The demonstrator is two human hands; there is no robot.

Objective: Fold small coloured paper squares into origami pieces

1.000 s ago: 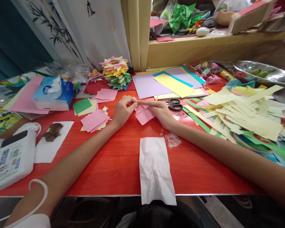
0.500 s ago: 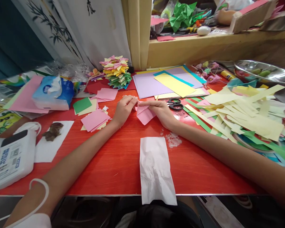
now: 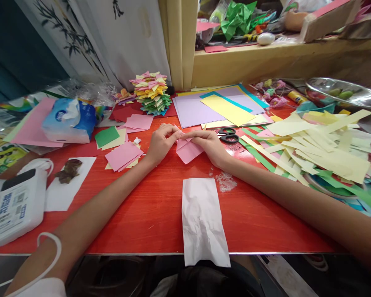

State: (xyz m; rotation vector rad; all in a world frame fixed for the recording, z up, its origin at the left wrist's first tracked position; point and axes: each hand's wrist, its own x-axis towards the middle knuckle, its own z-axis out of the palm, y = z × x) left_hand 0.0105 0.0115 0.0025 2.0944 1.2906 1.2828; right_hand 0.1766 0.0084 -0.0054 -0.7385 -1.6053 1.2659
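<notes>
A partly folded pink paper (image 3: 189, 152) is held between my two hands over the red table (image 3: 136, 218). My left hand (image 3: 163, 142) pinches its upper left corner, with thumb and fingers pressed together. From the other side, my right hand (image 3: 210, 145) grips the upper edge, its index finger reaching across toward the left thumb. The fingers hide part of the folds. Black-handled scissors (image 3: 229, 135) lie just beyond my right hand. To the left of my left hand is a stack of pink paper squares (image 3: 124, 156).
A folded-paper tower (image 3: 151, 94) stands at the back, beside large coloured sheets (image 3: 188, 111). Cut paper strips (image 3: 321, 148) pile up on the right, below a metal bowl (image 3: 355, 93). A tissue pack (image 3: 69, 121) sits left. A creased white paper (image 3: 202, 218) overhangs the front edge.
The pink paper has tilted and shifted slightly left and down, its lower flap showing a little differently. My right index finger has slid a little left; both hands keep hold.
</notes>
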